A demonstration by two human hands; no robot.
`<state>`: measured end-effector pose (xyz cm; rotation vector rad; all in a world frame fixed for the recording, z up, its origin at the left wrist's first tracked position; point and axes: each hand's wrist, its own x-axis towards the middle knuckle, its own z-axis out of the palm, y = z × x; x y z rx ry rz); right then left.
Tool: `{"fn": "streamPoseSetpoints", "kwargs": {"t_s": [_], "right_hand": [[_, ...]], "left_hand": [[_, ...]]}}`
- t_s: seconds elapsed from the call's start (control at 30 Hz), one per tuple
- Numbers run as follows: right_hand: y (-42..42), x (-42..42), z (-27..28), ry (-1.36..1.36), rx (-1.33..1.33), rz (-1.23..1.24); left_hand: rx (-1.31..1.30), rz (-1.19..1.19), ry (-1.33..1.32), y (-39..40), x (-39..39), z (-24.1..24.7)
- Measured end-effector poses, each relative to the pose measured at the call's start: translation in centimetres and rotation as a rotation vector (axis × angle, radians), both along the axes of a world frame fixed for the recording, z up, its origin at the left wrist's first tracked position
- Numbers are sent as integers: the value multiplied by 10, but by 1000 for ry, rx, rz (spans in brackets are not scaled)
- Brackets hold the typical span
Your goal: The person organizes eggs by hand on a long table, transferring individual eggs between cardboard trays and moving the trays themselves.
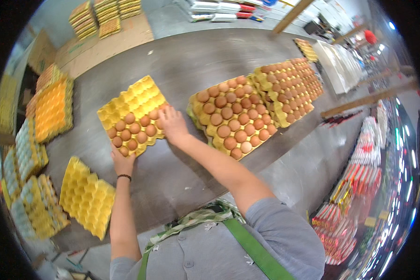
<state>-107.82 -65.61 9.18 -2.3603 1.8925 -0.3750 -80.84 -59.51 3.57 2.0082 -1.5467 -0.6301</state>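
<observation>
A yellow molded-pulp egg tray [133, 99] lies partly filled on the dark table. Brown eggs [135, 128] sit in its near cups, while the cups on its far side are vacant. My left hand [123, 161] grips the tray's near left corner. Against its right edge rests my right hand [175, 124], fingers touching the eggs there; whether it grips an egg or the rim is hidden. To the right stands a stack of full egg trays [236, 117], with more full trays [290, 91] just behind it.
A vacant yellow tray [87, 197] lies left of my left forearm. Stacked trays, one orange on top [51, 110], and trays of pale bluish eggs [28, 148] line the table's left edge. A wooden post [292, 16] rises at the far edge. Tray stacks [82, 22] stand on cardboard beyond.
</observation>
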Motion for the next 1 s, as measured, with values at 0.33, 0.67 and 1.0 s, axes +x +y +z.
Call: {"fn": "streamPoseSetpoints", "kwargs": {"t_s": [0.33, 0.67, 1.0], "right_hand": [[142, -31, 103, -389, 114, 10], [206, -50, 93, -377, 337, -85], [210, 0, 69, -378, 470, 177]], "left_hand": [[-72, -160, 93, -158, -131, 8], [99, -186, 119, -173, -235, 30], [-58, -209, 575, -50, -128, 20]]}}
